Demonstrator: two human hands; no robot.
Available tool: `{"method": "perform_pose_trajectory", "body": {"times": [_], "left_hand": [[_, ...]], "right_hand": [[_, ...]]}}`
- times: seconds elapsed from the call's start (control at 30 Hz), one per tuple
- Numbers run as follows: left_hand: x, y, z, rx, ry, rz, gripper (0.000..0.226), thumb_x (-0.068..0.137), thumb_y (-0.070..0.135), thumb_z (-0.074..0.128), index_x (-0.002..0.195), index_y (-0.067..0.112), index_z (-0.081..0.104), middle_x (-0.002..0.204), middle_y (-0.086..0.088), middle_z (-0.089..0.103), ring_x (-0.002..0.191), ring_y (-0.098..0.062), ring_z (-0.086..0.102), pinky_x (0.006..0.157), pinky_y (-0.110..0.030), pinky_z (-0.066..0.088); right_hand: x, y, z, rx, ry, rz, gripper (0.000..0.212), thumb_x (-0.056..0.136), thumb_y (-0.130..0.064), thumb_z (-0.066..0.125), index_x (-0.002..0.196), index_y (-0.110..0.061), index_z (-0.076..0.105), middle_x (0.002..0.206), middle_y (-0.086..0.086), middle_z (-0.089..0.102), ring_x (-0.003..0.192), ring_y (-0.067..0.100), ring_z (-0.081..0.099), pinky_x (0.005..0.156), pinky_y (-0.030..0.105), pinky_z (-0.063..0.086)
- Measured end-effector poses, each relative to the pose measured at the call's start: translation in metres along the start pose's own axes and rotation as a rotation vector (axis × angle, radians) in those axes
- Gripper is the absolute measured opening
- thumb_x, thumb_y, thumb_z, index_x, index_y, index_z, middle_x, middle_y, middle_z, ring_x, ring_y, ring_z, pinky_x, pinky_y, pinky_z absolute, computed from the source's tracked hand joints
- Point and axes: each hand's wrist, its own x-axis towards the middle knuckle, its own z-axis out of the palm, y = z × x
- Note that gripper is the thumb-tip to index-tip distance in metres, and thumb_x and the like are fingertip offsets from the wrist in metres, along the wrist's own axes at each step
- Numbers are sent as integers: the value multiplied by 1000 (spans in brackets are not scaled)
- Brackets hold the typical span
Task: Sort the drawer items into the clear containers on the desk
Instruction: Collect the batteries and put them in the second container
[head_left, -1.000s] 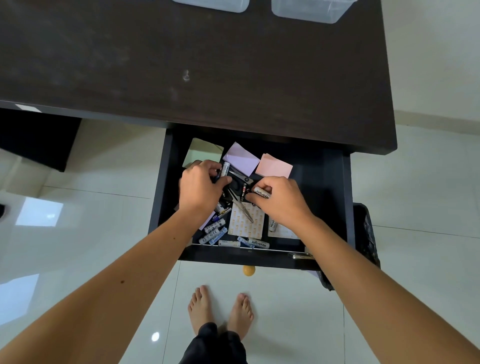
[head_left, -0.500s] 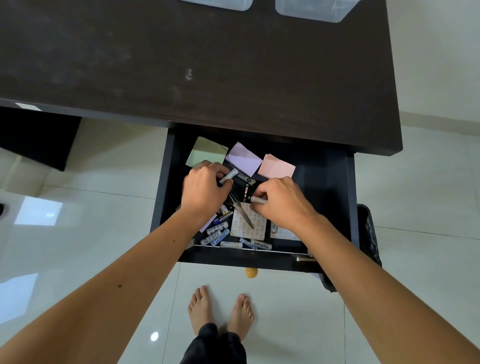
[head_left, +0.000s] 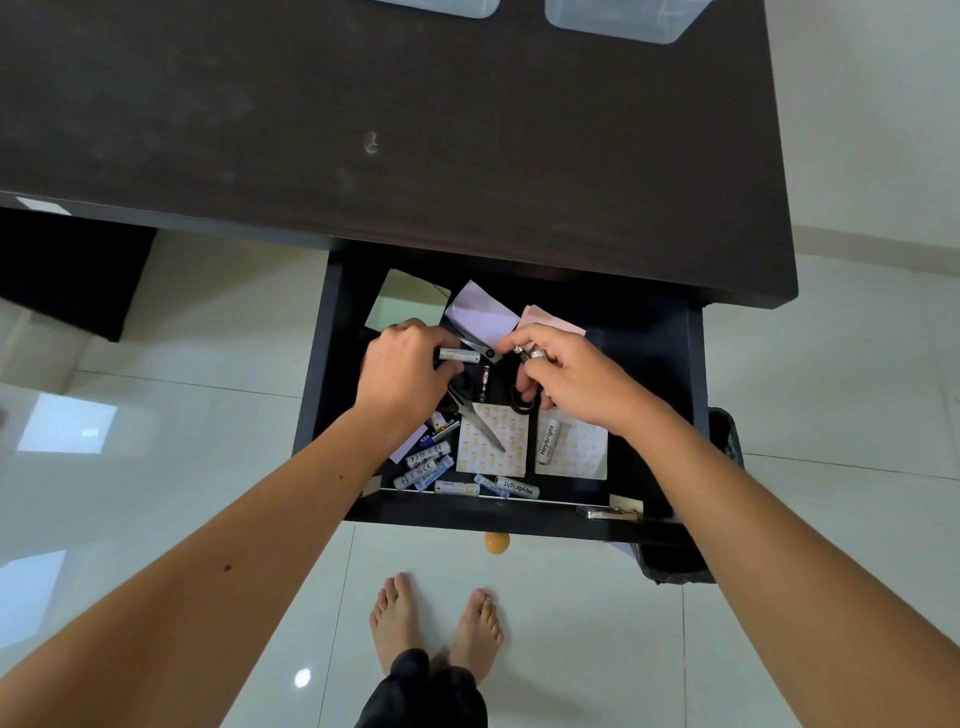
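a dark desk (head_left: 467, 130) carries two clear containers (head_left: 623, 18) at its far edge, well apart from the open drawer (head_left: 332, 364) below, where both hands gather batteries. the left hand (head_left: 402, 374) is clamped on a white battery (head_left: 460, 356); the right hand (head_left: 566, 374) pinches a small silver-tipped cell (head_left: 530, 354). scissors (head_left: 475, 415), sticky notes (head_left: 480, 314) and loose batteries (head_left: 431, 462) lie in the drawer. judged: picking is under way; next, a lift to the containers. since a second ago, the right hand has moved farther in, uncovering a heybright battery (head_left: 548, 441).
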Motion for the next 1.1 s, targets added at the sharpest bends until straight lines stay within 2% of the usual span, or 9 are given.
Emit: {"method": "perform_pose_trajectory", "body": {"times": [0.07,0.13,0.3,0.47,0.6,0.73,0.9,1.03,1.1], "left_hand": [[2,-1,0,46,-16,28,25,93,24,76,117,18,77,108,-8,74,97,-30,69,82,-37,52],[3,-1,3,118,-40,42,26,97,23,70,122,14,72,112,-12,70,105,-33,66,87,-38,50],[2,-1,10,263,-66,74,32,103,18,61,132,2,59,128,-19,62,122,-37,57,99,-40,48],[5,-4,1,147,-86,81,27,100,21,67,124,9,70,117,-15,67,109,-35,64,89,-38,48],[4,-7,-5,30,-142,64,22,94,26,75,114,15,75,111,-8,67,105,-29,64,87,-36,47],[4,-9,-5,-7,-146,54,23,93,24,76,114,13,75,110,-10,68,104,-29,63,88,-34,47],[4,-11,-7,-11,-151,84,20,95,20,74,113,12,76,106,-11,69,100,-29,63,83,-33,44],[4,-12,-10,-22,-144,103,22,97,20,71,116,10,74,106,-12,69,99,-32,63,84,-39,48],[5,-13,-14,-70,-142,83,23,98,19,71,118,10,73,101,-7,67,92,-28,62,80,-36,46]], "right_hand": [[3,0,2,-24,23,-17,13,106,-24,59,106,-30,72,89,-9,72,82,10,74,70,30,56],[6,2,4,-83,45,-51,12,102,-35,68,96,-26,71,87,-15,69,79,8,71,72,30,54],[18,9,9,-210,75,-137,1,95,-33,78,95,-34,78,105,-15,71,106,9,65,97,37,54],[25,7,9,-301,59,-164,18,92,-28,82,107,-38,82,102,-10,72,93,8,67,83,30,58],[32,6,10,-394,22,-200,25,92,-25,81,115,-35,81,106,-5,69,96,12,65,81,24,53],[33,4,11,-477,1,-210,27,93,-25,78,119,-34,80,104,-5,66,91,12,62,70,17,43],[34,2,8,-515,-39,-233,15,95,-26,77,109,-30,80,105,-7,67,99,15,60,81,31,49],[31,-1,5,-535,-71,-229,8,99,-29,74,105,-25,76,101,-10,61,102,14,57,84,32,47],[27,-1,3,-489,-64,-214,8,99,-31,72,104,-25,72,104,-7,63,100,16,61,86,37,52]]}}
